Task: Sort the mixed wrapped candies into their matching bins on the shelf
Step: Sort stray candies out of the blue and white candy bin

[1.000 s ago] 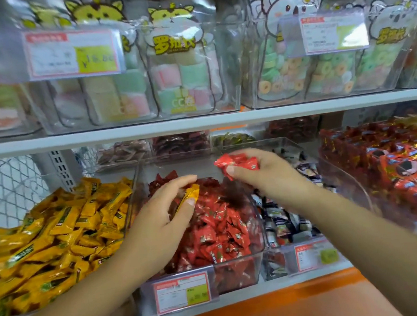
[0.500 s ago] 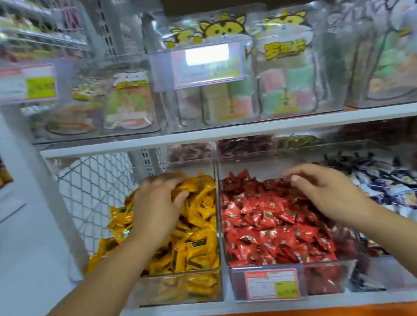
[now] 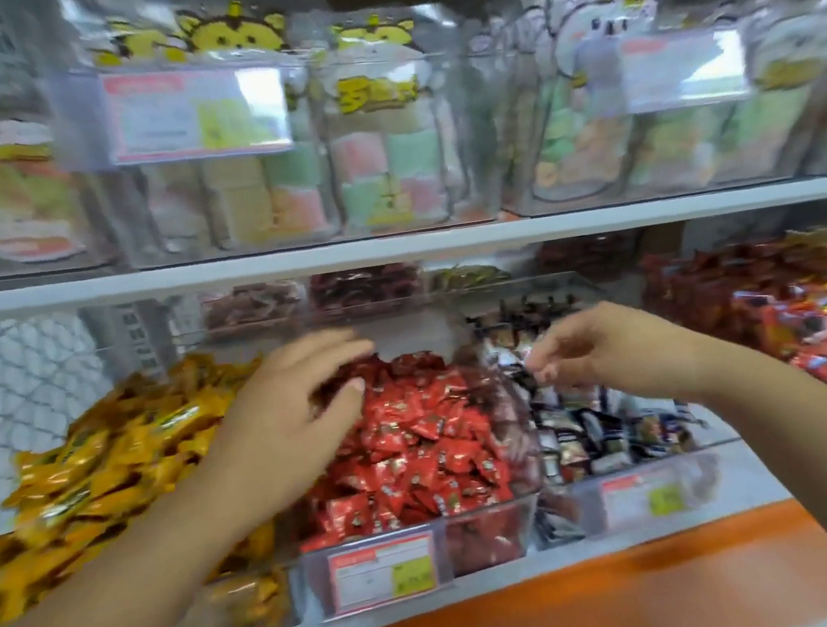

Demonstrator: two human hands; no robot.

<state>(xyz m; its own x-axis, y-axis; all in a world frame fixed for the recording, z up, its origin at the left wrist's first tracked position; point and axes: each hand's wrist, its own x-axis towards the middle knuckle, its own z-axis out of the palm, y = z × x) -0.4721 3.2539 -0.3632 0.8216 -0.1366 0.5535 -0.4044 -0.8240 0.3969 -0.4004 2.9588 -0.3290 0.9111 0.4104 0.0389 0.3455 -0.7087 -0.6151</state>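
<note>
Filling clear bin (image 3: 490, 525), shiny red candies (image 3: 414, 441), left hand (image 3: 289, 413) above

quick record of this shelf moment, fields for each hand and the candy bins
left hand: fingers spread over the red wrapped candies in the clear plastic bin
right hand: fingers curled above the black-and-white wrapped candies in the next clear bin; grip unclear, blurred
far left: heap of yellow wrapped candies
red bin front: white price label
</note>
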